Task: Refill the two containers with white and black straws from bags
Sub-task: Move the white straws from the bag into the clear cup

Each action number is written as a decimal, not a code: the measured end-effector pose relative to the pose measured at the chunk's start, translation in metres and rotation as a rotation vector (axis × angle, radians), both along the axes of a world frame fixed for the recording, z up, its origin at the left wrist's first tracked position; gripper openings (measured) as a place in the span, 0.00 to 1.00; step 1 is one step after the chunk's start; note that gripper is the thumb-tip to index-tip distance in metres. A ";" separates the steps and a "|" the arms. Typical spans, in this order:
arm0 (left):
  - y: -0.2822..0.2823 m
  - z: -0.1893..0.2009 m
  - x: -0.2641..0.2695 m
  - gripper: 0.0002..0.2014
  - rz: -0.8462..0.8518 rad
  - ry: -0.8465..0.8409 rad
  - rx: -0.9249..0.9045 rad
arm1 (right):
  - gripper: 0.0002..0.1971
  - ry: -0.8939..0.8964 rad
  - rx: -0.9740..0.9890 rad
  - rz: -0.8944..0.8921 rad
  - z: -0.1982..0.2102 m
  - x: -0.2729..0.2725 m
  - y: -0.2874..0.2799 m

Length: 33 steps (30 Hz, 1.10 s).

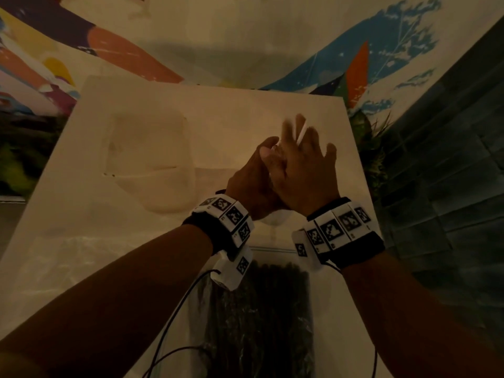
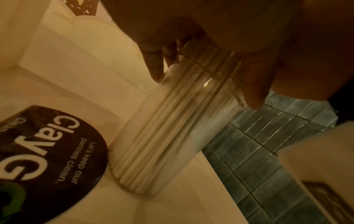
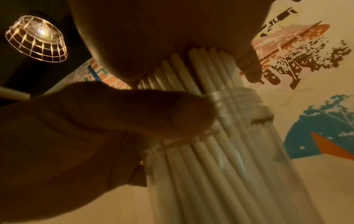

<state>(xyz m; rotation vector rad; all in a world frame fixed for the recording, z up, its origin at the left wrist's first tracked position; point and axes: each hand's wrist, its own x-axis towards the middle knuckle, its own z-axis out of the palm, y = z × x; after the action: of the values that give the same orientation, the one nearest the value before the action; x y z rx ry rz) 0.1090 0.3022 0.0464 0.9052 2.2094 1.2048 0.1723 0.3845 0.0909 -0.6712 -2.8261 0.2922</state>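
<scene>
Bag of black straws [image 1: 261, 317]: nearest the person, lying flat on the white table [image 1: 81, 214], below both wrists, touched by neither hand.
Bag at left [image 1: 68, 257]: a clear, crinkled bag lies on the table's near left part; its contents cannot be told.
Left hand [image 1: 251, 184]: fingers and thumb curled round the neck of the glass container [image 2: 153, 151], holding it near the rim.
Right hand [image 1: 302, 170]: laid flat on top of the white straws [image 3: 206, 159], fingers spread and straight, palm pressing on their upper ends; one white straw [image 1: 301, 135] pokes up between its fingers.
Glass container: stands on the table near its right edge, packed with white straws that rise past the rim.
Round sticker [image 2: 47, 159]: black, on the table just beside the container's base.
Painted wall [image 1: 122, 50]: beyond the table.
</scene>
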 end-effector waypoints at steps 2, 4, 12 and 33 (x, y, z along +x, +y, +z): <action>-0.002 -0.002 0.001 0.55 0.010 -0.036 0.037 | 0.30 0.078 -0.015 0.047 0.001 0.002 0.003; -0.004 -0.004 0.001 0.57 0.010 -0.075 0.069 | 0.30 0.303 0.017 0.133 0.006 0.004 0.001; -0.003 -0.002 0.000 0.59 -0.032 0.031 0.004 | 0.30 -0.143 0.103 0.039 -0.006 -0.006 0.002; -0.006 0.013 0.009 0.53 -0.046 0.103 -0.062 | 0.25 -0.099 0.074 0.010 -0.002 -0.011 0.004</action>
<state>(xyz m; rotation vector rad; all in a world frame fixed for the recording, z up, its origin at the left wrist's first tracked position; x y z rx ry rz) 0.1180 0.2960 0.0596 1.0079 2.2796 1.0842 0.1611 0.3886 0.0887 -0.6739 -2.9185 0.1590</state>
